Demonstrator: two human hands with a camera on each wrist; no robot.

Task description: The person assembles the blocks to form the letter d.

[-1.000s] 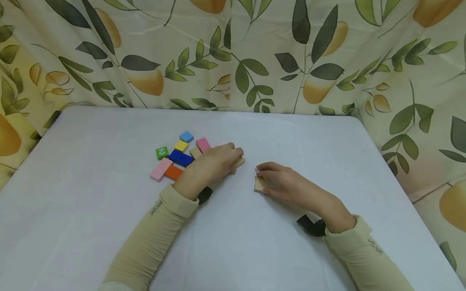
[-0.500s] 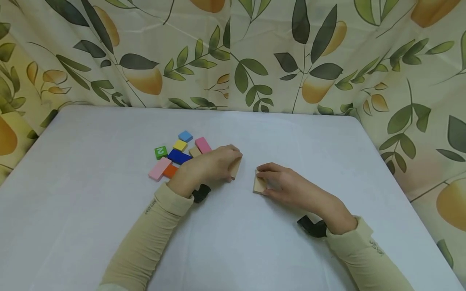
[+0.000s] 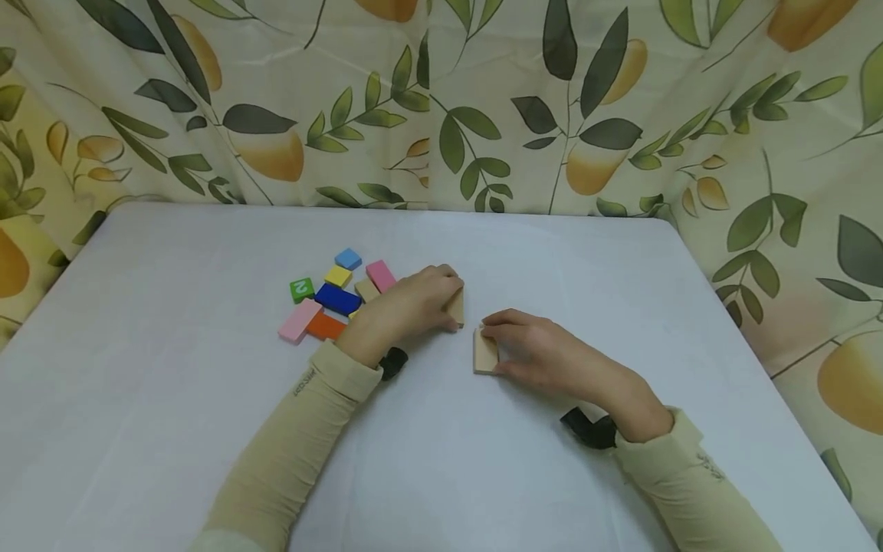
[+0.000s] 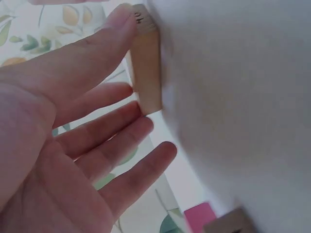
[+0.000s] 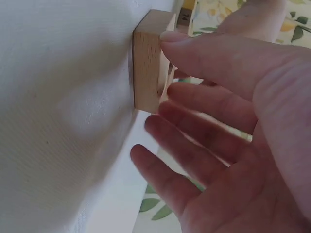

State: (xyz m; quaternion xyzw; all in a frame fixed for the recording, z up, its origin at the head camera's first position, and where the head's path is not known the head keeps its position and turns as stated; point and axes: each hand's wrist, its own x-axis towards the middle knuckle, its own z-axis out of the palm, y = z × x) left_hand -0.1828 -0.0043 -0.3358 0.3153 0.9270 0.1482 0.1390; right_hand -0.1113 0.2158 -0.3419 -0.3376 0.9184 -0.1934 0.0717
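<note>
My left hand (image 3: 410, 303) pinches a plain wooden block (image 3: 455, 308) just right of the coloured blocks. In the left wrist view, thumb and fingertips hold this block (image 4: 147, 70), which has a small dark marking on its end; the lower fingers are spread. To the right and slightly nearer, a second plain wooden block (image 3: 486, 354) is on the table, its upper part covered by my right hand (image 3: 541, 349). The right wrist view has the thumb on one edge of that block (image 5: 146, 70) and fingers at its far side. A narrow gap separates the two blocks.
Left of the hands lies a group of blocks: dark blue (image 3: 338, 299), orange (image 3: 326, 326), light pink (image 3: 300, 320), green with a number (image 3: 301, 290), yellow (image 3: 338, 276), light blue (image 3: 348, 258), pink (image 3: 381, 275) and plain wood (image 3: 366, 290). A patterned curtain (image 3: 483, 46) hangs behind the white table (image 3: 172, 383).
My left hand has turned its wooden block, so its long side now points away from me. The right hand has straightened its block and shifted it slightly left and nearer.
</note>
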